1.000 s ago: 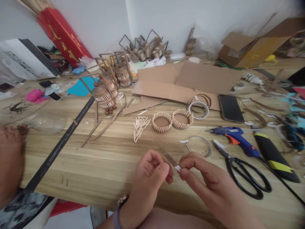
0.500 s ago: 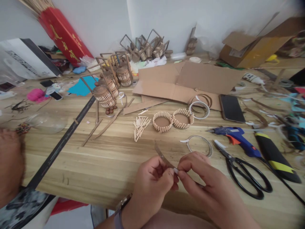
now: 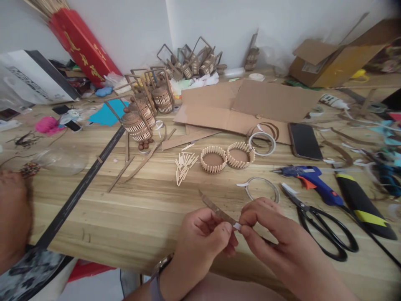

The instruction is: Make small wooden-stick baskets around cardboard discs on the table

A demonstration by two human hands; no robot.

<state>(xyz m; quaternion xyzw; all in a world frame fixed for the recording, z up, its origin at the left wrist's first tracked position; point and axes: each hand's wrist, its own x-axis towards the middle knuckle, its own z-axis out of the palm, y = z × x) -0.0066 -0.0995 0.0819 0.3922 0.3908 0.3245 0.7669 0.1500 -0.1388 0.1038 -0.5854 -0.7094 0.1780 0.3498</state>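
Between my fingers runs a thin brown strip (image 3: 216, 207) with a small white piece, perhaps tape or backing paper (image 3: 237, 226), on it. My left hand (image 3: 203, 242) pinches the strip, whose free end points up and left. Fingertips of my right hand (image 3: 269, 230) close on it by the white piece; the part behind them is mostly hidden. Just beyond my right hand lies a roll of narrow tape (image 3: 262, 179). Two rings edged with short wooden sticks (image 3: 213, 159) stand farther off, beside a pile of loose sticks (image 3: 185, 166).
Black-handled scissors (image 3: 322, 228), a blue glue gun (image 3: 313, 177) and a phone (image 3: 304, 141) lie to the right. Cardboard sheets (image 3: 275, 100) spread behind. Small handled buckets (image 3: 136, 125) stand back left, near a black strip (image 3: 84, 184). Another person's arm (image 3: 14, 209) rests at far left.
My right hand has shifted slightly right along the strip. More of the brown strip and of the white piece shows between my hands.
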